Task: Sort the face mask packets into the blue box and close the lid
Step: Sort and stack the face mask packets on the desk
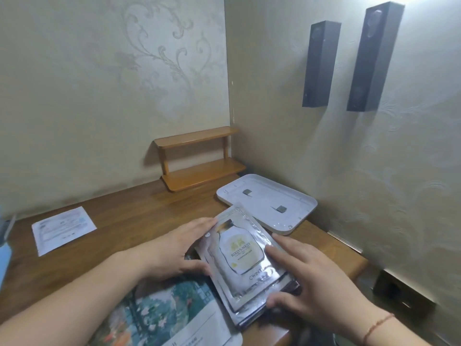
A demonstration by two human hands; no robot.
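Wooden tabletop (119, 216) set in corner of patterned-wallpaper walls. Stack of glossy foil packets (245, 260) gripped at left edge by left hand (178, 250); right edge and near corner clasped by right hand (309, 285). White rounded lid (294, 196) lain inside-up just behind. Printed sheet (63, 229) flat at left.

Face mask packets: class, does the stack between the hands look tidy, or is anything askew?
Slightly askew. The face mask packets are fanned, lower edges poking out beneath the top one, while the left hand and right hand grip the sides.
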